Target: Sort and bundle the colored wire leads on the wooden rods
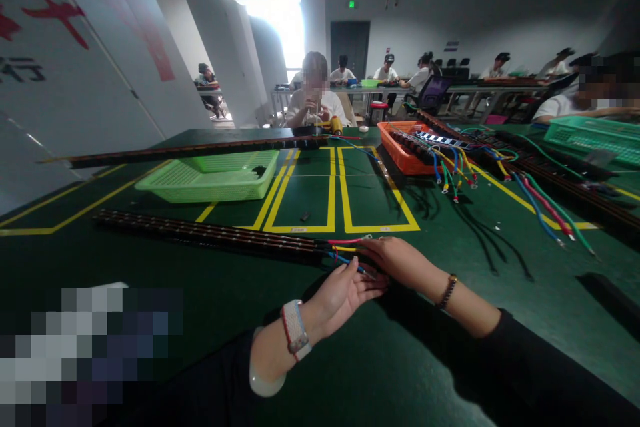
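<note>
At the centre of the frame, our left hand (345, 297) lies palm up with fingers loosely spread under the wires (345, 250) of the long dark strip (215, 235); our right hand (400, 260) bends over their tips (we cannot tell whether it pinches them).

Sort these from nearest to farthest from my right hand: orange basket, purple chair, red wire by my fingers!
1. Red wire, at the fingertips of your right hand.
2. Orange basket, ahead on the table.
3. Purple chair, beyond the table.
</note>
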Available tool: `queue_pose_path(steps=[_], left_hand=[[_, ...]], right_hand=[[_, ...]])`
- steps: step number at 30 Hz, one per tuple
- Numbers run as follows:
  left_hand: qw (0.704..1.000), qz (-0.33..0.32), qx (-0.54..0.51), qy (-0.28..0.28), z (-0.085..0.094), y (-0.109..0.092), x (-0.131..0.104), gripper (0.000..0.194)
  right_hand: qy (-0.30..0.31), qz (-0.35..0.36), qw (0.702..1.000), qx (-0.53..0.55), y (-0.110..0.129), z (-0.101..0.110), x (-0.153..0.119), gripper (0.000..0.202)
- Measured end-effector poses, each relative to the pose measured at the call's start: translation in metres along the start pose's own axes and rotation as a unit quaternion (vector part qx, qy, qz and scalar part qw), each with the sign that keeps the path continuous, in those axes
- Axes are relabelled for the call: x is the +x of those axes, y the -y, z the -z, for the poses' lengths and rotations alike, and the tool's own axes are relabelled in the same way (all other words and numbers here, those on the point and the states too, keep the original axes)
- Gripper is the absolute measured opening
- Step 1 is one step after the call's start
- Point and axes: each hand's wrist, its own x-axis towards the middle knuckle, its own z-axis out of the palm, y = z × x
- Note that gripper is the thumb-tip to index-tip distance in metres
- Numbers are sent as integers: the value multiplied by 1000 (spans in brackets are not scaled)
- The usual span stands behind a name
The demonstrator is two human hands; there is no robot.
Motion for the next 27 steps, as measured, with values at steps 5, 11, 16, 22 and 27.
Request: queue_pose_path(steps=[5, 11, 16, 22, 27], left_hand=[[1000, 5, -7, -12, -5, -3, -3, 39], [1000, 9, 5, -5, -5, -4, -3, 43], [1000, 7, 9, 5, -5, -3, -4, 32], [1000, 1, -15, -9, -5, -2, -2, 27], [1000, 6, -21, -10, -3, -1, -1, 31]], right_hand=[[-33, -30, 999, 7, -3, -5, 3, 43], [-13, -79, 996, 47, 4, 8, -2, 44], [-8, -93, 996, 5, 10, 21, -7, 45], [40, -153, 987, -35, 24, 45, -16, 57], [120, -165, 976, -70, 33, 48, -24, 63]])
